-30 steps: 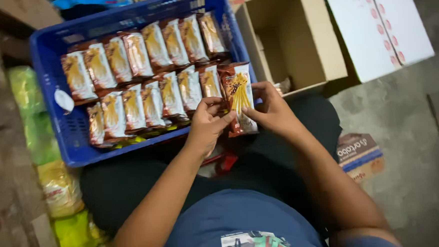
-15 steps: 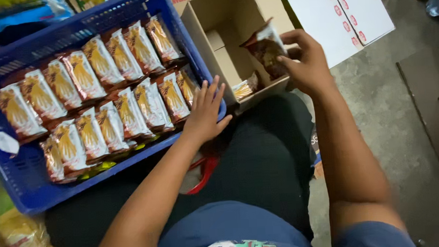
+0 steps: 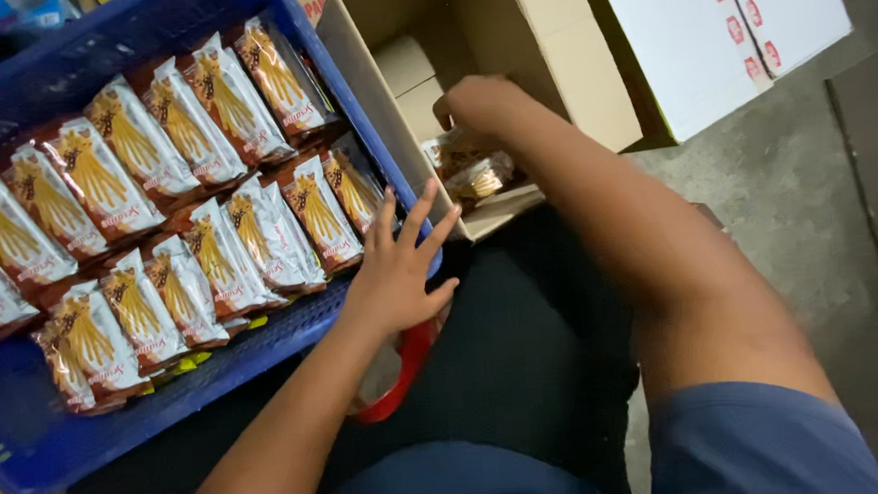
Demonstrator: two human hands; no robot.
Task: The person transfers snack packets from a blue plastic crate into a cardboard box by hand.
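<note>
Your right hand (image 3: 477, 105) is sunk into the open cardboard box (image 3: 569, 60), knuckles up, fingers curled down toward the snack packets (image 3: 475, 175) lying at the bottom; whether it grips one you cannot tell, since the fingertips are hidden. Your left hand (image 3: 395, 269) rests spread and empty on the near corner of the blue crate (image 3: 29, 449), fingers fanned apart, which looks like a way of steadying the crate on your lap.

Those packets in the box are glossy foil pouches, brown and white, crinkled, lying flat and loose. Its walls are plain matte corrugated card, flaps folded outward so the mouth stays wide for reaching in.

Just left of it, touching its side, the crate is rigid moulded plastic with a slotted rim. Inside, the rows of packets (image 3: 156, 192) overlap like shingles, each tilted on the next, which keeps them packed tight. A white carton (image 3: 688, 33) with red marks stands beyond the box.
</note>
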